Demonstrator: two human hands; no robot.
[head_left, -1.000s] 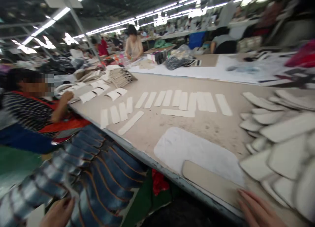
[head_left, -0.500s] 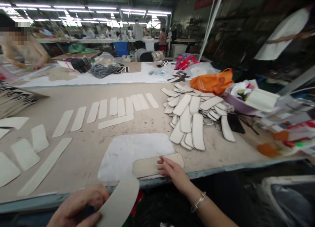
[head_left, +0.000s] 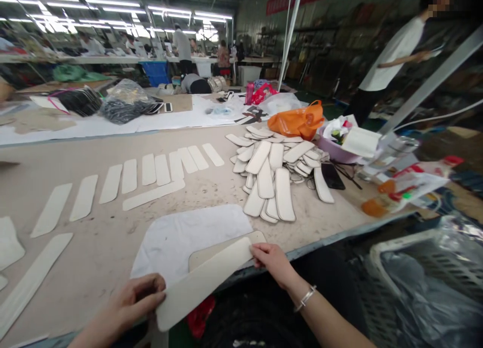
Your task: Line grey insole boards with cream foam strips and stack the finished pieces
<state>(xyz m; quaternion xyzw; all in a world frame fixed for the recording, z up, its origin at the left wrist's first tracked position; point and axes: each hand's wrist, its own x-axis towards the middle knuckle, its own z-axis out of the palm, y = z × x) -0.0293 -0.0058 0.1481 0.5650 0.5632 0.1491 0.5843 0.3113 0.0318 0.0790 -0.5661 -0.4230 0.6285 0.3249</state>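
A long off-white strip [head_left: 204,285] with rounded ends is held slantwise between both hands at the table's front edge. My left hand [head_left: 138,300] pinches its lower left end; my right hand [head_left: 273,260], with a bracelet on the wrist, pinches the upper right end. Partly hidden beneath it, a similar dark-edged strip [head_left: 202,256] lies over the edge of a white cloth [head_left: 169,237]. Beyond my right hand is a heap of dark-edged strips [head_left: 265,179]. Several separate off-white strips [head_left: 110,183] lie in a slanting row to the left.
An orange bag [head_left: 296,122] and a lilac basin [head_left: 332,149] stand behind the heap, with a black phone [head_left: 329,177] beside it. Bottles [head_left: 377,205] are at the right edge. A crate [head_left: 392,277] with plastic sits below right. A person in white [head_left: 392,56] stands at the right.
My right hand has left the strip on the table and now grips the far end of the strip in my left hand. That strip has risen and turned flatter. The view has swung right.
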